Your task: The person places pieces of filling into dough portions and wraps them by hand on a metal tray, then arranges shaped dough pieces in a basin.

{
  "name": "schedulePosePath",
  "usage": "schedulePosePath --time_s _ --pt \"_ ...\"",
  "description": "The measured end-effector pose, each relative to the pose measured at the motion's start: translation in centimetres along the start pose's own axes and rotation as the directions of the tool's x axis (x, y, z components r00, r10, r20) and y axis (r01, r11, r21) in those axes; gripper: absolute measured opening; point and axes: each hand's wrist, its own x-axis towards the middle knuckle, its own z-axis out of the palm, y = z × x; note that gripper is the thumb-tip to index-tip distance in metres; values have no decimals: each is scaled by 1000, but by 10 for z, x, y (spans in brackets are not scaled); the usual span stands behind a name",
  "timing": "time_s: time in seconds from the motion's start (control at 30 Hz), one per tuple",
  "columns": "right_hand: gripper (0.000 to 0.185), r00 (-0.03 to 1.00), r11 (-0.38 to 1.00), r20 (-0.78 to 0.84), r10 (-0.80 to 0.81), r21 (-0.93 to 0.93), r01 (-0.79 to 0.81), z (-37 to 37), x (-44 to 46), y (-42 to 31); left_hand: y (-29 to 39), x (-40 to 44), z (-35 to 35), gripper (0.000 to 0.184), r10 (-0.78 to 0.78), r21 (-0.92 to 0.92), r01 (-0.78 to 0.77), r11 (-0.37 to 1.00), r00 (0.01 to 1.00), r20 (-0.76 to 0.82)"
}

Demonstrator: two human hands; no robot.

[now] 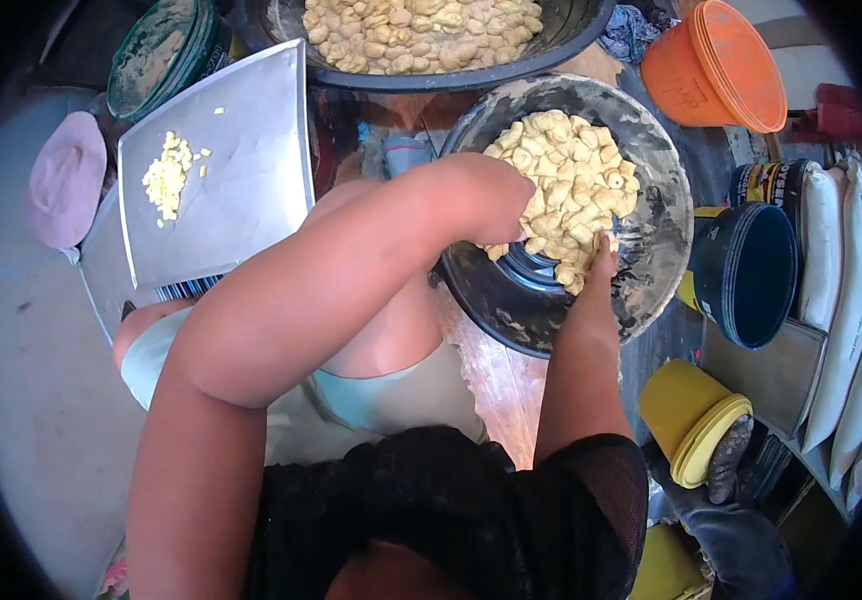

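A wide black basin [656, 215], smeared with pale residue, holds a heap of yellowish dough pieces [571, 175]. My left hand [496, 200] reaches into it from the left and presses against the heap's near left side; its fingers are mostly hidden. At the near right edge of the heap, my right hand [603, 262] grips dough pieces, with the thumb showing and the other fingers partly covered. Dark basin floor shows between the two hands.
A larger black basin [431, 80] of similar pieces stands beyond. At left, a metal tray [241, 160] carries small yellow pieces [169, 178]. Around are an orange bucket [686, 75], a dark blue bucket [751, 275], a yellow bucket [681, 405], a green bucket [166, 60] and white sacks [846, 300].
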Motion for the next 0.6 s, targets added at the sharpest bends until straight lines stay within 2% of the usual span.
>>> schedulePosePath --time_s 0.03,0.13,0.17,0.23,0.27,0.3,0.37,0.4,0.43,0.47,0.53,0.6 --pt "77 968 984 243 55 151 -94 -3 7 -11 1 1 -2 38 -5 -8 5 1000 1000 -12" --pt "67 885 837 463 50 463 -290 -7 4 -31 8 4 -3 38 -5 -25 5 1000 1000 -23" --pt "60 805 803 589 72 444 -397 -8 5 -39 10 5 -3 38 1 -21 -1 1000 1000 -26" --pt "59 779 945 611 139 154 -289 1 27 -36 13 8 -2 38 22 -20 -23 1000 999 -32" --pt "59 769 974 613 179 -2 -225 5 37 -32 13 8 -2 37 34 -24 -35 999 999 -35" --pt "64 801 986 577 162 -116 -116 10 26 -40 13 7 -1 37 45 -29 -46 998 998 -35" --pt "70 895 974 406 -187 -44 223 24 -9 -42 8 6 2 37 28 -23 -29 999 999 -42" --pt "73 880 920 308 -363 -34 391 34 -23 -44 6 6 1 37 17 -18 -18 1000 999 -48" --pt "88 936 903 122 -330 -248 351 49 -26 -32 5 5 -1 37 2 -12 -3 1000 999 -51" --pt "96 959 909 119 -256 -308 281 44 -65 -54 6 3 -3 37 -10 -9 10 1000 999 -52" --pt "97 951 775 163 -262 -552 308 44 -104 -60 6 2 -4 36 -1 -12 0 1000 999 -51" --pt "95 881 611 342 -327 -634 474 25 -146 -61 7 4 -2 36 44 -27 -46 999 998 -53"
